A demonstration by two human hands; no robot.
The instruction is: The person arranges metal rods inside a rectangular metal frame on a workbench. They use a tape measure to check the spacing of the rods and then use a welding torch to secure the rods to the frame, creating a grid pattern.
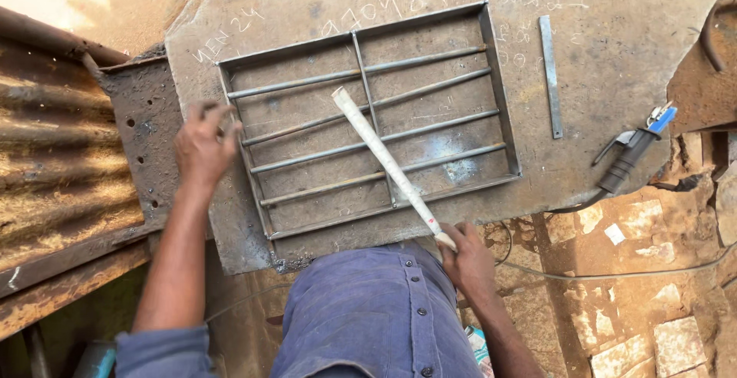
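A rectangular metal grille frame (503, 94) with several horizontal bars lies flat on a thick steel plate (606, 33). My left hand (203, 144) rests on the frame's left edge, fingers spread over it. My right hand (466, 259) grips the near end of a long white stick (381, 155), which slants up and left across the grille to its middle.
A loose flat metal strip (550, 75) lies on the plate right of the frame. A welding electrode holder (629, 159) with its cable rests at the plate's right edge. Rusty corrugated sheet (54, 148) is at left. Rough stone ground (652, 286) is at lower right.
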